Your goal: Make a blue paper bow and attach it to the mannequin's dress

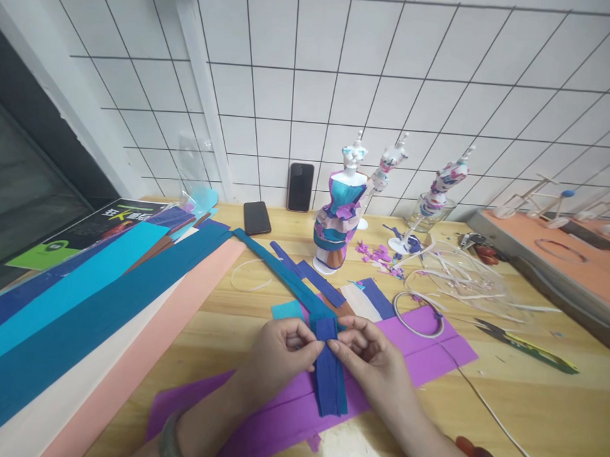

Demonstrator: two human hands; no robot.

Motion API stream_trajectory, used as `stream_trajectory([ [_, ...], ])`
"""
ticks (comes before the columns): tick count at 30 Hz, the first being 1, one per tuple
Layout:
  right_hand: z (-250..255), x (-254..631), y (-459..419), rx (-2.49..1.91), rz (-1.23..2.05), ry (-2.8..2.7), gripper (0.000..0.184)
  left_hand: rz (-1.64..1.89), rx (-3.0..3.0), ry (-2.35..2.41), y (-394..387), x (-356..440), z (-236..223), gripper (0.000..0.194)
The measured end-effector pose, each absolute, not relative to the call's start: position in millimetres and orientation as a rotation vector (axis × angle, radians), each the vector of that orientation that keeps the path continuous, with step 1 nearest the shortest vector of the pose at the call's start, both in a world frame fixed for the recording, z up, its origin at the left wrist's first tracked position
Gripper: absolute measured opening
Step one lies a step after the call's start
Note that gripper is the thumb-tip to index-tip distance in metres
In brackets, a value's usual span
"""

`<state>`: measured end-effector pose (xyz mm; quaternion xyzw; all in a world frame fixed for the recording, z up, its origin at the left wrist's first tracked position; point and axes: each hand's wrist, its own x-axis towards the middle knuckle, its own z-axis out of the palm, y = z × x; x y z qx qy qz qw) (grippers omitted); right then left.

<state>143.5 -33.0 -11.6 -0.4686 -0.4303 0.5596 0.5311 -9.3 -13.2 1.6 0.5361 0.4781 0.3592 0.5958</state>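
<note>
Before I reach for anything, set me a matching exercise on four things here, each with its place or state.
Things
1. Snips
2. Central dark blue strip
3. Purple sheet
4. Foremost dress form

Places or states
A. Spread beneath the hands
B. Standing upright, with a turquoise bodice
C. Pinched by the left hand and right hand
D. Lying to the right, partly yellow-green

Pairs: 1-D, 2-C, 3-A, 4-B

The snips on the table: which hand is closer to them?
Right. The right-hand grip pinches the blue strip, to the left of the snips; the left-hand grip pinches it too, farther left from them.
</note>
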Motion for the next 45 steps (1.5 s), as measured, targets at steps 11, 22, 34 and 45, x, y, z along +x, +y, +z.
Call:
stream_trajectory([
  [11,-10.7,143.6,-33.2,-1.131,1.326,-1.032,0.034,0.838,1.235,1.118,-13.8,-7.9,0.2,0.014],
  [22,-7.1,143.2,-34.5,-1.145,1.328,-1.029,0.036,0.906,1.127,1.042,-15.8,-5.9,3.0,0.019],
  [34,-2.4,140.8,-37.8,-1.138,1.349,-1.038,0.036,0.858,1.092,0.894,-9.6,-10.2,-1.0,0.018],
  [45,-4.7,137.3,-38.0,-1.127,1.396,-1.062,0.038,0.846,1.109,0.973,-9.2,-12.5,-5.0,0.019],
])
